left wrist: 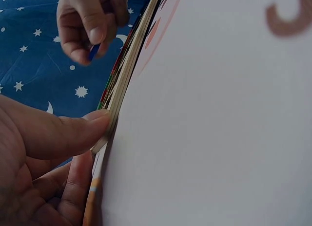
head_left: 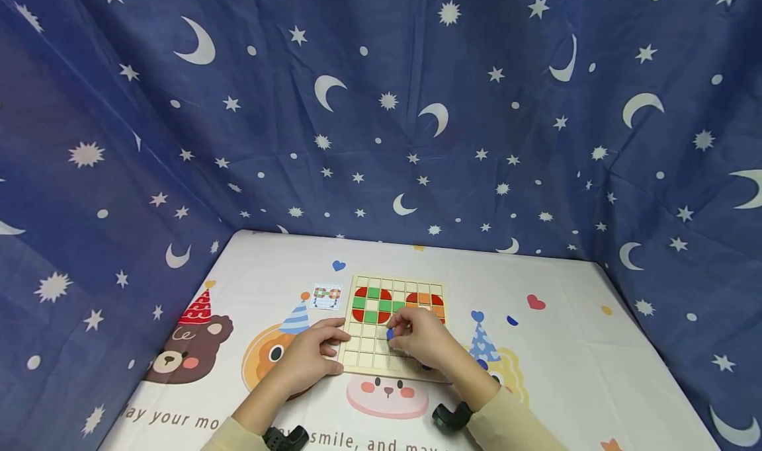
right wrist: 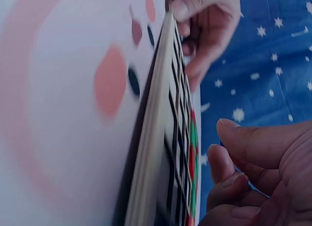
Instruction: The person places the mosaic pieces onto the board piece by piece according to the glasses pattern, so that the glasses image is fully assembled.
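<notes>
A wooden grid board (head_left: 366, 360) lies on the table, with red, green and orange tiles (head_left: 372, 317) filling part of its far rows. My left hand (head_left: 309, 355) rests at the board's left side; its thumb and fingers touch the edge near the front corner in the left wrist view. Over the middle of the board, my right hand (head_left: 425, 338) pinches a small blue tile (head_left: 389, 334) between thumb and fingertips. That blue tile (left wrist: 93, 52) also shows in the left wrist view, held above the board's surface. Its full outline is hidden by the fingers.
A small pattern card (head_left: 327, 297) lies just left of the board's far corner. Right of the board is a dark blue rounded shape (head_left: 512, 320). The white tablecloth (head_left: 559, 352) carries printed animals and lettering. A blue star-and-moon curtain (head_left: 381, 140) rises behind the table and at both sides.
</notes>
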Available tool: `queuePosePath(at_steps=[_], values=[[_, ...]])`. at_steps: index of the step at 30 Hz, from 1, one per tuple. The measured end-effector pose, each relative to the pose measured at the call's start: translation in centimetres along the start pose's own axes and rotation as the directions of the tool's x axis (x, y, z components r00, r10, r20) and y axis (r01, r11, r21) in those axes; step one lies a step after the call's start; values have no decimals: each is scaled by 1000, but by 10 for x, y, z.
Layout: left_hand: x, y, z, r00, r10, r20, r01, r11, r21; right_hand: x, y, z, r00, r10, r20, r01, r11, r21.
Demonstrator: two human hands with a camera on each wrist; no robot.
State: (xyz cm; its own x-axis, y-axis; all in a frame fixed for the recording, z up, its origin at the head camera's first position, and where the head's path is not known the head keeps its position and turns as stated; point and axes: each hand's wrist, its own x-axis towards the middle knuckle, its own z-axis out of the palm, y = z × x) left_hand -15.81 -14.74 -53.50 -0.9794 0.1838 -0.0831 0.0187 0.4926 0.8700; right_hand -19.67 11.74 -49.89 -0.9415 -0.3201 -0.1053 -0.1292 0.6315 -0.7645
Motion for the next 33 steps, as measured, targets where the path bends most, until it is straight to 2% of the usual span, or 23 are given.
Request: queuePosePath(at_steps=[9,18,24,33], values=[[1,0,0,1000,7,6,-6,1000,-5,18,-21,30,1000,-30,3,31,999,-13],[0,1,-1,1000,15,2,-15,1000,-11,31,-27,49,997,-13,-78,12,1000,-6],[1,-1,-1,1000,20,0,-20,1000,1,34,-25,56,995,14,-95,-16,999,-29],[1,-1,-1,1000,5,-7,-5,1000,6,37,-24,59,994,10,-111,-17,997,-70]])
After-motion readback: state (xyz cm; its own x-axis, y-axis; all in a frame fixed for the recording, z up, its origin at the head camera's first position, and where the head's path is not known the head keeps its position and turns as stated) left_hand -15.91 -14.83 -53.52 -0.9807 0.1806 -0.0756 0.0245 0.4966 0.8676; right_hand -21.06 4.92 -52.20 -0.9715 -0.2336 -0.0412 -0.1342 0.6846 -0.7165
